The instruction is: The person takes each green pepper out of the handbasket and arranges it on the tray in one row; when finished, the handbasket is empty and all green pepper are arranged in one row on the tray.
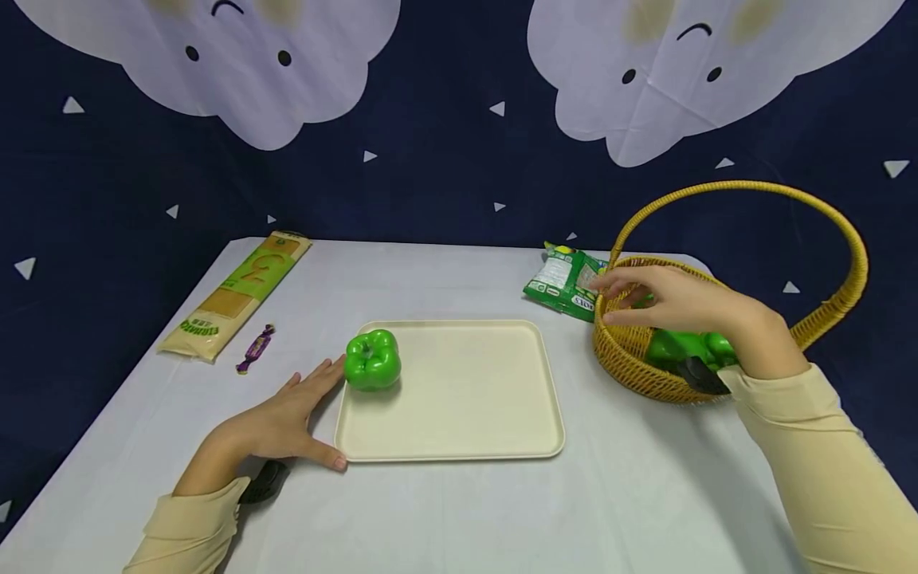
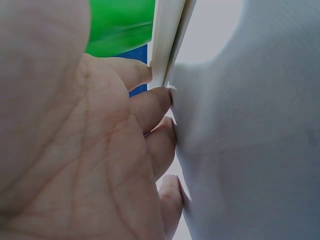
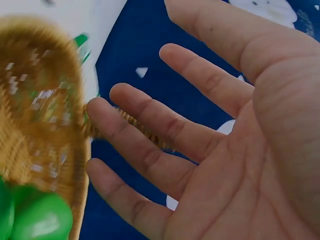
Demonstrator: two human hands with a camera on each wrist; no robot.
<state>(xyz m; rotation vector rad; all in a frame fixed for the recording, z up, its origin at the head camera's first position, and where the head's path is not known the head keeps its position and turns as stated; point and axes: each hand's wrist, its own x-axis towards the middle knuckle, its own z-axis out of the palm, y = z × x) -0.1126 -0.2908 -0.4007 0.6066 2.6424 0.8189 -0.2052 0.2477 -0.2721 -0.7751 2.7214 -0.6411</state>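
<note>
A green bell pepper (image 1: 372, 360) sits at the left end of a cream rectangular tray (image 1: 466, 399). My left hand (image 1: 287, 418) rests at the tray's left edge, fingers spread, thumb at the near left corner; the left wrist view shows the fingertips right at the tray rim (image 2: 167, 35) and the white cloth. Over the yellow wicker basket (image 1: 631, 383) hovers my right hand (image 1: 674, 299), its fingers loosely extended and holding nothing in the right wrist view. Inside the basket lie green pepper-like things (image 1: 681, 348), partly hidden by the right wrist.
Behind the basket's left side lies a green snack bag (image 1: 562, 279). At the far left are a long yellow-green food packet (image 1: 237, 295) and a purple wrapped candy (image 1: 255, 349). The tall basket handle (image 1: 746, 186) arches above the right hand. A dark cloud-print curtain hangs behind the table.
</note>
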